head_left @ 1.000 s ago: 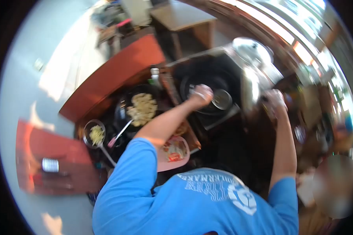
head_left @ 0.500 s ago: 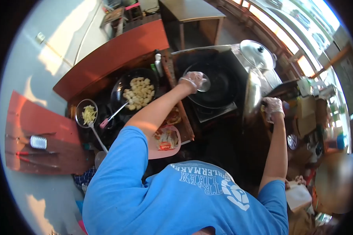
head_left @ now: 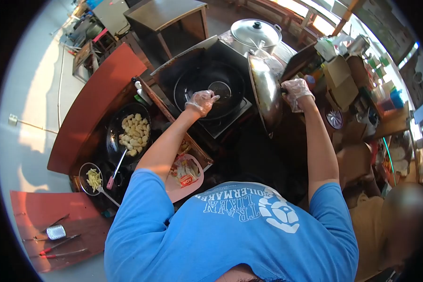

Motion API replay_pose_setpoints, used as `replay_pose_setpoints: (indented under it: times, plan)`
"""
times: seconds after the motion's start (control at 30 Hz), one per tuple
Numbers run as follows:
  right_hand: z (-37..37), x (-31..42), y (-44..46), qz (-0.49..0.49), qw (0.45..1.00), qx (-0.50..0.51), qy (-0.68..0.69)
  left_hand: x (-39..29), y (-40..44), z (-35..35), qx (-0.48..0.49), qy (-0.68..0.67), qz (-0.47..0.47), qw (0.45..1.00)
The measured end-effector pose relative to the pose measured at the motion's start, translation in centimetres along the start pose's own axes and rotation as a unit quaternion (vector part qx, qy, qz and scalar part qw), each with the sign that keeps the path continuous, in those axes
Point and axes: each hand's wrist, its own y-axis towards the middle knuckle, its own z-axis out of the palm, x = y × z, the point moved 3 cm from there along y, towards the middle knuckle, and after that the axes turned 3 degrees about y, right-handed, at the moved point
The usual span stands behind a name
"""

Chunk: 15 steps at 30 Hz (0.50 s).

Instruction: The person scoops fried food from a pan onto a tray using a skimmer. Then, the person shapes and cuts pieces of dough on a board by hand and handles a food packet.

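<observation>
My left hand [head_left: 201, 103], in a clear plastic glove, is closed over the black wok [head_left: 185, 87] on the burner. Its fingers meet at the near edge of a small round see-through piece with a pale rim [head_left: 219, 89]; whether this is a cup or a ladle I cannot tell. My right hand [head_left: 297, 93], gloved the same way, grips the handle side of a large metal wok lid [head_left: 264, 89]. The lid stands on edge, tilted upright, to the right of the wok. The handle itself is mostly hidden by the fingers.
At left, a second wok [head_left: 112, 136] holds pale fried chunks and a pink-handled utensil [head_left: 111, 182]. Beside it lies a strainer [head_left: 100, 189] with pale strips. A lidded pot [head_left: 256, 34] stands behind. A pink tray [head_left: 192, 185] holds packets. Another person [head_left: 369, 221] is at lower right.
The view has swung right, so the woks appear further left. The lid now shows more of its broad face, still in my right hand. My left hand stays over the wok.
</observation>
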Motion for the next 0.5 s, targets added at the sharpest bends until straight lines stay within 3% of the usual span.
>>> replay_pose_setpoints:
  times: [0.07,0.13,0.23,0.27,0.33,0.37,0.4,0.43,0.47,0.5]
  plan:
    - [-1.0,0.9,-0.2,0.007,1.000,0.003,-0.011,0.4,-0.6,0.4,-0.077,-0.096,-0.013,0.992]
    - [-2.1,2.0,0.6,0.009,0.995,0.066,-0.080,0.8,-0.9,0.1,-0.086,-0.115,-0.021,0.989]
    - [-1.4,1.6,0.4,0.007,0.998,0.046,-0.043,1.0,-1.0,-0.6,-0.125,-0.129,-0.040,0.983]
    - [1.2,-0.5,0.2,0.097,0.980,0.018,0.170,1.8,-0.8,-0.7,-0.120,-0.171,-0.064,0.976]
    - [0.2,0.3,0.0,0.097,0.979,0.023,0.179,2.3,-1.0,-1.8,-0.111,-0.273,-0.116,0.948]
    - [-0.2,0.7,0.1,0.098,0.977,0.029,0.186,2.6,-1.0,-2.6,-0.112,-0.271,-0.119,0.949]
    - [-0.8,1.5,0.3,0.005,1.000,0.001,0.023,2.9,-0.9,-3.7,-0.133,-0.220,-0.112,0.960]
    - [-1.1,1.8,0.5,0.003,1.000,-0.001,0.024,3.2,-0.9,-4.8,-0.154,-0.169,-0.105,0.968]
    - [-1.1,1.8,0.6,0.057,0.996,0.036,0.062,3.3,-0.9,-5.8,-0.157,-0.072,-0.086,0.981]
    - [-1.2,1.9,0.6,0.112,0.986,0.074,0.099,4.4,-0.7,-5.9,-0.157,-0.071,-0.086,0.981]
